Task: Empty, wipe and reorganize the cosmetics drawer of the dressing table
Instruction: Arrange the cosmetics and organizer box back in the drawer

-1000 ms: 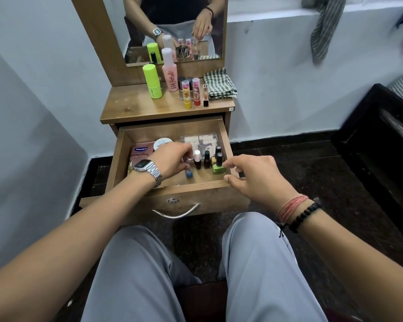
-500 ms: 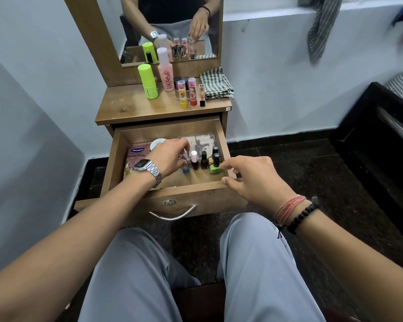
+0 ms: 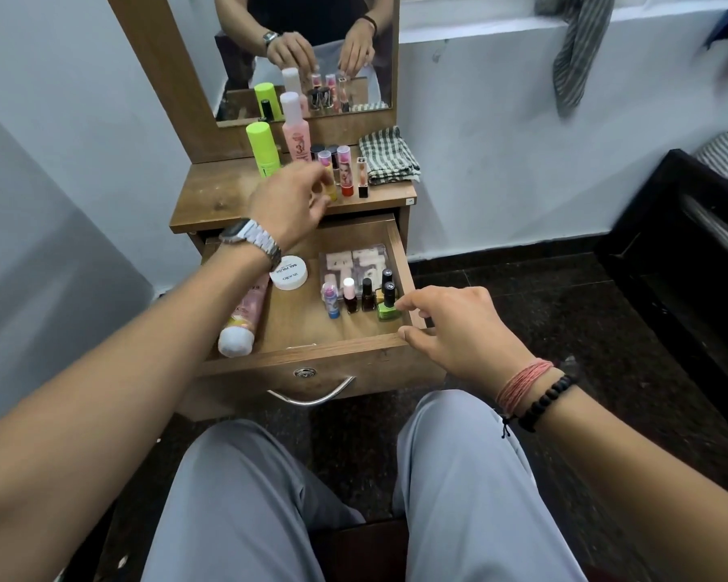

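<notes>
White walls frame the small wooden dressing table [image 3: 228, 199] before us, where we count on its top two tall bottles, one lime green [image 3: 263, 149] and one pink [image 3: 296, 136], a cluster of small tubes [image 3: 345, 172], and one folded checked cloth [image 3: 388, 155]. Our open drawer [image 3: 312, 354] holds one pink tube [image 3: 244, 317] along its left wall, one round white jar [image 3: 288, 278], one clear palette box [image 3: 354, 266] and a row of five little bottles [image 3: 360, 298], with bare wood toward the front edge. Our left hand [image 3: 288, 205], blurred, hovers at the tabletop's front edge with fingers loosely spread and we cannot tell whether it holds anything, while our right hand [image 3: 454, 329] rests relaxed on the drawer's front right corner, empty.
</notes>
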